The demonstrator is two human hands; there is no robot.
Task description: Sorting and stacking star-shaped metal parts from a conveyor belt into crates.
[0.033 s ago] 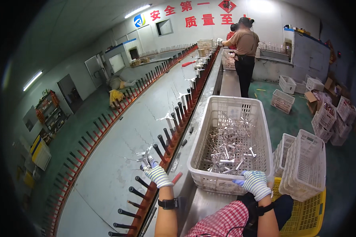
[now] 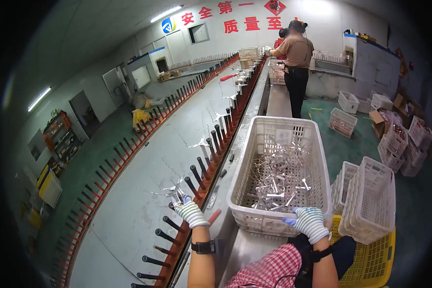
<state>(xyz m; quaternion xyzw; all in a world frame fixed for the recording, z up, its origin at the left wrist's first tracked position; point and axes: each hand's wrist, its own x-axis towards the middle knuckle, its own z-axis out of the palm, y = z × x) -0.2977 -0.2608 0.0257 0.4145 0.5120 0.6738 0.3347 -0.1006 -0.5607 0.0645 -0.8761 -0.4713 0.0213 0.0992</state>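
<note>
My left hand (image 2: 191,213), in a striped glove with bluish fingertips, is closed on a silvery metal part (image 2: 179,194) beside a row of pegs. Thin wavy wires (image 2: 170,168) spread from around that part over the grey surface. My gloved right hand (image 2: 310,223) grips the near rim of a white plastic crate (image 2: 240,211). Inside the crate lies a loose heap of small silvery T-shaped metal parts (image 2: 276,187) with thin wires. Dark-tipped pegs (image 2: 204,168) run past my left hand; farther along, white branched pieces (image 2: 200,143) sit on some of them.
A second curved row of pegs (image 2: 105,173) borders the grey surface (image 2: 125,216). A red-handled object (image 2: 215,216) lies by the crate. Stacked white crates (image 2: 369,201) and a yellow basket (image 2: 369,261) stand at right. A co-worker (image 2: 295,53) stands farther along the line.
The near pegs have shifted very slightly toward me, and my left hand with the metal part has moved a touch left. My right hand stays on the crate.
</note>
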